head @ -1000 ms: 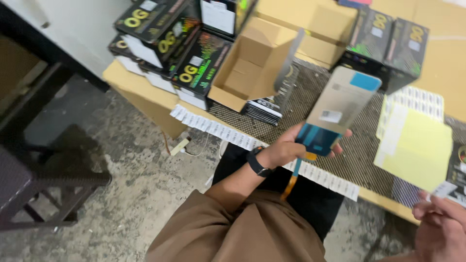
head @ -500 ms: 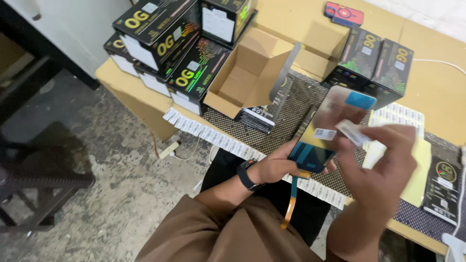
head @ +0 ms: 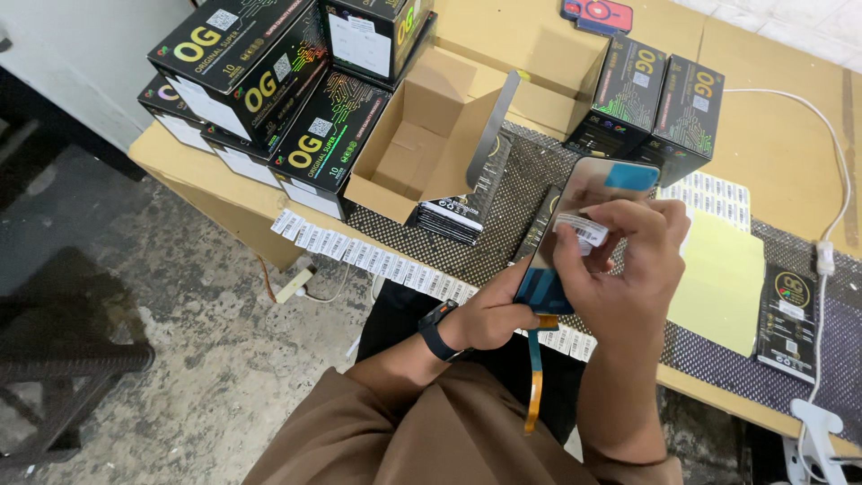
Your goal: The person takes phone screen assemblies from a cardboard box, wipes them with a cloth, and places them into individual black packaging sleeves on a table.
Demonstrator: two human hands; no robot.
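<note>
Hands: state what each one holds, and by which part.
The left hand grips the phone screen panel by its lower end, just above the orange flex cable. The right hand pinches a small white barcode sticker against the panel's face.

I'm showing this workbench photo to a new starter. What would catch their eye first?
Probably the glossy rectangular phone screen panel at centre, held from below by the left hand while the right hand presses a small white barcode sticker onto it. Next, the stack of black printed boxes at upper left, beside an open brown cardboard box.
</note>
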